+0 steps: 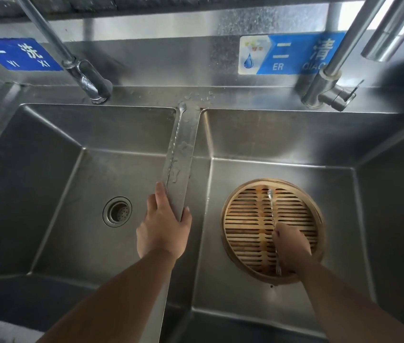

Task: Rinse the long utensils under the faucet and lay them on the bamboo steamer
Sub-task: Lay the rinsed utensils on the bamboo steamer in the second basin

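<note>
A round bamboo steamer (243, 214) lies at the bottom of the right sink basin. My right hand (291, 246) holds a long twisted metal utensil (271, 206) low over the slats; its spoon end points away from me and its fork end pokes out below my palm. A second long twisted utensil (176, 134) lies lengthwise on the wet divider (187, 169) between the two basins. My left hand (162, 226) rests on the near part of that divider, fingers spread over its edges, fingertips touching the near end of the utensil.
The left basin has a round drain (117, 211). One faucet (82, 75) stands behind the left basin and another faucet (329, 92) behind the right; no water runs. Blue signs (20, 54) are stuck on the steel back wall.
</note>
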A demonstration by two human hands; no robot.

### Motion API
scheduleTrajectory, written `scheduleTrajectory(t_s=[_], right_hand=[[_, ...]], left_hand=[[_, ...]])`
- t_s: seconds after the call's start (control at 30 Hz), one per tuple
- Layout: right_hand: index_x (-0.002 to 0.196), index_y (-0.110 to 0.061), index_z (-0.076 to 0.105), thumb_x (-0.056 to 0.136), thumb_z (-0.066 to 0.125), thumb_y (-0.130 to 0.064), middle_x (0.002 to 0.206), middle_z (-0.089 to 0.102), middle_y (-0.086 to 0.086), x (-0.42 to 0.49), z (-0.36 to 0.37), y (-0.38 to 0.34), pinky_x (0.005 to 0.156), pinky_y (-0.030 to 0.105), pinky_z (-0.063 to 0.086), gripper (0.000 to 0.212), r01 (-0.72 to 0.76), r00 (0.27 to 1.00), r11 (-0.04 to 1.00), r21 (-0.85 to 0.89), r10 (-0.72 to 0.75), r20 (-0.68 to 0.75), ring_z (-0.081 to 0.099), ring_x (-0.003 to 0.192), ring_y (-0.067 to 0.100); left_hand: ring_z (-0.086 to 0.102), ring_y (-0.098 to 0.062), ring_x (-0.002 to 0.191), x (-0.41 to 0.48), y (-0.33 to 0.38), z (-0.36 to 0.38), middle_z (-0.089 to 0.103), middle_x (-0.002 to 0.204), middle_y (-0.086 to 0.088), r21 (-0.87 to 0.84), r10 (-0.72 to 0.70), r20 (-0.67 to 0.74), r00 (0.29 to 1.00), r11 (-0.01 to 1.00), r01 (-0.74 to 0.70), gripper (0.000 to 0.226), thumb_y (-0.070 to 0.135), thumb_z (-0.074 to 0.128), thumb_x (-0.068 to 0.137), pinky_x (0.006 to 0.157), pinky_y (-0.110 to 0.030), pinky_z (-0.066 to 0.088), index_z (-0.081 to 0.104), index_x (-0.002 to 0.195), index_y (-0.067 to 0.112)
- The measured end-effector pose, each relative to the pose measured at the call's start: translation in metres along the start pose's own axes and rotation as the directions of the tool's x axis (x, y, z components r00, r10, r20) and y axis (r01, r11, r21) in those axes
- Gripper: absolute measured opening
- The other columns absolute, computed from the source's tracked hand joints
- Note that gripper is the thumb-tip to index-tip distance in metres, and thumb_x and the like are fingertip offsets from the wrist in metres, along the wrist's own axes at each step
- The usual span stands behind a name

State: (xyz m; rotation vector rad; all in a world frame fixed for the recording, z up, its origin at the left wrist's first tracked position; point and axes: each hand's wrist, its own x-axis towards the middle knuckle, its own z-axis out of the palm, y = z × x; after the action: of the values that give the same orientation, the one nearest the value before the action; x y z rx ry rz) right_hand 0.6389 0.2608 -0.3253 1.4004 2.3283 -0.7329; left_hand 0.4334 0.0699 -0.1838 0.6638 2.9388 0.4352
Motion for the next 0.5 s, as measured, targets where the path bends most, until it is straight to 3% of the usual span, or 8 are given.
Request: scheduleTrajectory(t_s=[0.5], right_hand=[[0.088,-0.020,0.063,0.100,0.043,-0.019,0.078,0.067,-0.001,0.017,0.000,0.017,0.071,0.040,0.059,0.023,-0.007,0.999,1.000,0.025,0.005,0.043,0.066,0.073,0.020]], left_hand=[[0.063,-0.038,0.106,0.000,0.004,-0.002,0.045,0.142,-0.003,-0.009,-0.018,0.041,0.999,1.000,0.018,0.079,0.053,0.057,0.085,0.081,-0.051,0.052,0.014,0.148,0.030]])
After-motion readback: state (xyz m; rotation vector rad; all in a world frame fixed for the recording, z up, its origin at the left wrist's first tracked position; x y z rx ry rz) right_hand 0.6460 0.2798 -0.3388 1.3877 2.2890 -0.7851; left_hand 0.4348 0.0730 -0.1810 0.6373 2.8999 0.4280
